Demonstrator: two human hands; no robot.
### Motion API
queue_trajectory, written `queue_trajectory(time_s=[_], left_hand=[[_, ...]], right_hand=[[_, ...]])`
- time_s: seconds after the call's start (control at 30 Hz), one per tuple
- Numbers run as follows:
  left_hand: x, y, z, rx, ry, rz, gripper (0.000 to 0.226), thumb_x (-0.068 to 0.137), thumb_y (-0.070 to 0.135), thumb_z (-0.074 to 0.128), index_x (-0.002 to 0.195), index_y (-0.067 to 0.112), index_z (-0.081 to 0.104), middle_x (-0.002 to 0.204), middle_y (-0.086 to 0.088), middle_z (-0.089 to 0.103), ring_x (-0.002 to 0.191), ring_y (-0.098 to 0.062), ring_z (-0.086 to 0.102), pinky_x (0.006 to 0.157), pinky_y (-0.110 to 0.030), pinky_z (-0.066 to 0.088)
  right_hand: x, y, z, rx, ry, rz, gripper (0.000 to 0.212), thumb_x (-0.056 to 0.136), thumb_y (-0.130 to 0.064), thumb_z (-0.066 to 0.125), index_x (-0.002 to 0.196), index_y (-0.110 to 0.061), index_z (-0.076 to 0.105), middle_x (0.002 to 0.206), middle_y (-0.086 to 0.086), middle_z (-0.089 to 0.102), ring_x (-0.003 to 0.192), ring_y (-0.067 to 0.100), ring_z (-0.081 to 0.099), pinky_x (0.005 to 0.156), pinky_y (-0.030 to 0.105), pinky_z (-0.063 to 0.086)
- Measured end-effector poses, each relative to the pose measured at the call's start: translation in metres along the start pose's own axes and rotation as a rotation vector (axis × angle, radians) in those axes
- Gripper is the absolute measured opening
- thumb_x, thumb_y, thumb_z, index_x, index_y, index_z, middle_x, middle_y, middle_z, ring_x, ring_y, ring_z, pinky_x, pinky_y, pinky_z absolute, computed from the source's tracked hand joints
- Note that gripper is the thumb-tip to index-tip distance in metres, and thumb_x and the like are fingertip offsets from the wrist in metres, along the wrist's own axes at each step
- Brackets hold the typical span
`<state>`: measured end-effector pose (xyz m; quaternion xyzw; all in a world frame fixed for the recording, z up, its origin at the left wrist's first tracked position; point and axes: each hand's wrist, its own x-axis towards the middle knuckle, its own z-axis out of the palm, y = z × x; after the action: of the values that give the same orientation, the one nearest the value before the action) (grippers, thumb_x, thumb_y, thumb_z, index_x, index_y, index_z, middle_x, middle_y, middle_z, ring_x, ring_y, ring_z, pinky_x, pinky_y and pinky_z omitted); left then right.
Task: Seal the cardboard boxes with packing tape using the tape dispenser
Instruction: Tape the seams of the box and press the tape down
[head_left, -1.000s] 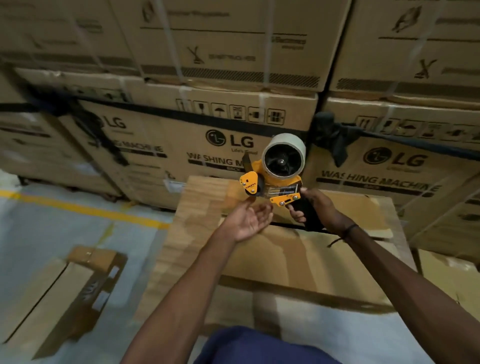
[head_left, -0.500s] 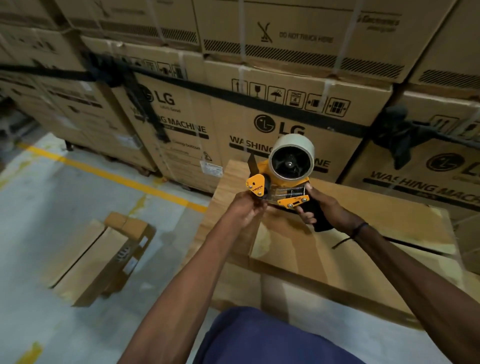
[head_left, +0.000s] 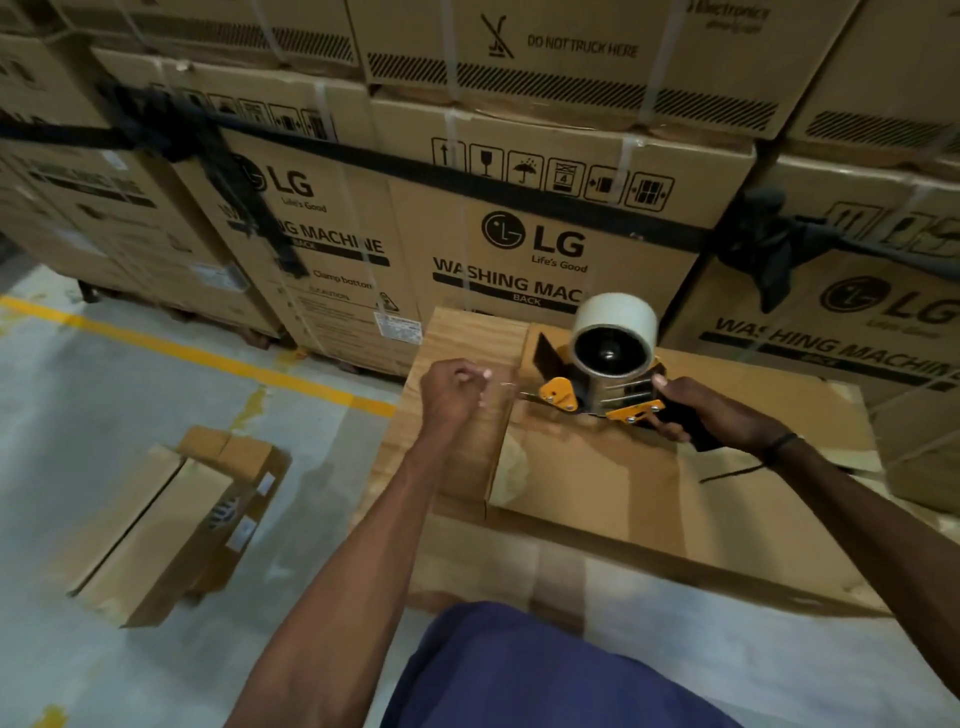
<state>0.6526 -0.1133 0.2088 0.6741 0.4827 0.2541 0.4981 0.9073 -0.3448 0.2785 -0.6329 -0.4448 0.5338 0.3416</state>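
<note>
An orange and black tape dispenser (head_left: 605, 387) with a pale tape roll (head_left: 615, 322) is held above a flat cardboard box (head_left: 597, 483) that lies on a wooden surface (head_left: 462, 332). My right hand (head_left: 696, 410) grips the dispenser's black handle. My left hand (head_left: 452, 395) is to the left of the dispenser, fingers curled, pinching the clear tape end (head_left: 506, 387) that stretches from the dispenser's front. The strip is thin and hard to see.
Stacked washing machine cartons (head_left: 519, 249) form a wall right behind the wooden surface. A smaller flat cardboard box (head_left: 171, 525) lies on the concrete floor at the left. A yellow floor line (head_left: 197, 353) runs along the cartons.
My left hand has moved left, away from the dispenser, drawing out a short strip of tape. The camera has swung slightly and the dispenser sits lower over the box.
</note>
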Motion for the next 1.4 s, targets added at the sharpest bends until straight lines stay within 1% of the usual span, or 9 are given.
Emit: queue_trajectory(time_s=[0.17,0.27,0.33,0.4,0.47,0.67,0.8,1.03,1.4], left_hand=[[0.011,-0.018,-0.019,-0.026,0.017,0.041,0.015,0.091,0.016,0.079,0.085,0.003,0.075,0.072,-0.008,0.07,0.059,-0.02,0.069,0.054,-0.03,0.061],[0.008,-0.012,-0.006,-0.044,0.027,0.091,0.016,0.091,0.02,0.079,0.084,0.006,0.074,0.07,-0.007,0.07,0.056,-0.012,0.068,0.053,-0.029,0.06],[0.007,-0.01,0.001,-0.064,0.031,0.102,0.013,0.091,0.02,0.079,0.082,0.012,0.073,0.069,-0.003,0.07,0.057,-0.01,0.068,0.054,-0.029,0.06],[0.008,-0.012,0.003,-0.064,0.038,0.11,0.013,0.091,0.021,0.079,0.08,0.021,0.072,0.067,0.0,0.07,0.057,-0.011,0.069,0.055,-0.032,0.062],[0.008,-0.015,0.004,-0.058,0.039,0.114,0.013,0.091,0.021,0.079,0.08,0.021,0.072,0.065,0.0,0.07,0.057,-0.013,0.069,0.056,-0.033,0.062],[0.012,-0.026,0.008,-0.016,0.038,0.136,0.016,0.092,0.024,0.078,0.082,0.012,0.074,0.062,0.001,0.071,0.053,-0.014,0.068,0.057,-0.029,0.058],[0.008,-0.028,0.012,-0.003,0.064,0.197,0.019,0.093,0.021,0.077,0.083,0.005,0.074,0.063,-0.001,0.07,0.051,-0.003,0.065,0.052,-0.013,0.049],[0.013,-0.041,0.019,-0.003,0.079,0.204,0.016,0.093,0.015,0.076,0.082,0.003,0.073,0.064,0.0,0.068,0.053,0.001,0.064,0.053,-0.011,0.048],[0.01,-0.072,0.041,0.071,0.046,0.233,0.027,0.094,0.039,0.071,0.082,0.014,0.072,0.067,0.011,0.067,0.064,-0.003,0.067,0.058,-0.029,0.052]], right_hand=[[-0.036,0.022,-0.044,-0.026,0.068,0.028,0.061,0.104,-0.055,0.034,0.069,-0.011,0.058,0.06,0.01,0.044,0.051,0.019,0.034,0.053,0.024,0.034],[-0.042,0.022,-0.053,-0.109,0.111,0.064,0.046,0.093,-0.054,0.062,0.07,-0.014,0.062,0.06,-0.004,0.059,0.051,0.009,0.051,0.053,0.015,0.04],[-0.044,0.027,-0.056,-0.201,0.12,0.056,0.025,0.087,-0.035,0.083,0.089,-0.012,0.073,0.083,-0.006,0.076,0.075,0.004,0.068,0.067,0.018,0.052],[-0.045,0.036,-0.057,-0.308,0.124,0.075,0.04,0.073,-0.026,0.093,0.107,-0.012,0.076,0.106,0.0,0.078,0.098,0.013,0.073,0.084,0.031,0.058],[-0.041,0.04,-0.052,-0.391,0.19,0.099,0.046,0.065,-0.033,0.098,0.103,-0.017,0.078,0.103,-0.002,0.079,0.097,0.016,0.073,0.083,0.036,0.059],[-0.018,0.084,-0.046,-0.584,0.287,0.188,0.072,0.043,-0.086,0.084,0.089,-0.032,0.074,0.084,-0.014,0.075,0.078,0.009,0.07,0.069,0.04,0.058],[-0.013,0.086,-0.036,-0.655,0.358,0.214,0.062,0.048,-0.075,0.088,0.081,-0.025,0.072,0.078,-0.008,0.072,0.072,0.014,0.067,0.061,0.036,0.051],[-0.014,0.093,-0.04,-0.646,0.322,0.184,0.078,0.045,-0.094,0.072,0.08,-0.024,0.073,0.073,-0.01,0.072,0.065,0.01,0.066,0.058,0.04,0.054],[-0.012,0.093,-0.047,-0.604,0.267,0.209,0.079,0.044,-0.097,0.071,0.082,-0.028,0.072,0.072,-0.01,0.072,0.064,0.009,0.066,0.057,0.039,0.054]])
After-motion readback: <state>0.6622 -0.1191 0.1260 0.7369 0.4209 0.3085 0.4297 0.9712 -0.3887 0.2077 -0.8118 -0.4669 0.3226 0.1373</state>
